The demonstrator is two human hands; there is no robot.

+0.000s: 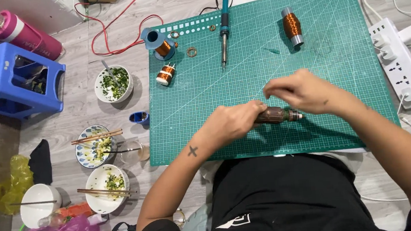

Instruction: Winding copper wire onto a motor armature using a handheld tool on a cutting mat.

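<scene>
Nearest, L side of floor: white bowl [107, 188] w/ green scraps & chopsticks across rim, patterned bowl [93, 146] same, farther white bowl [113, 83] w/ chopped greens + utensil. Left hand [233, 121] was closed round a copper-wound motor armature [276, 116], low-centre on green cutting mat [310, 62]; long axis lay L–R, shaft end pointing right. Right hand [301, 91] hovered just above shaft end, fingers pinched together; can't tell what they held. Farther: small copper spool [166, 75], blue spool [160, 42], soldering iron [224, 27] lying upright-ish, large copper coil [292, 25]. Power strip [399, 64] off mat's R edge.
</scene>
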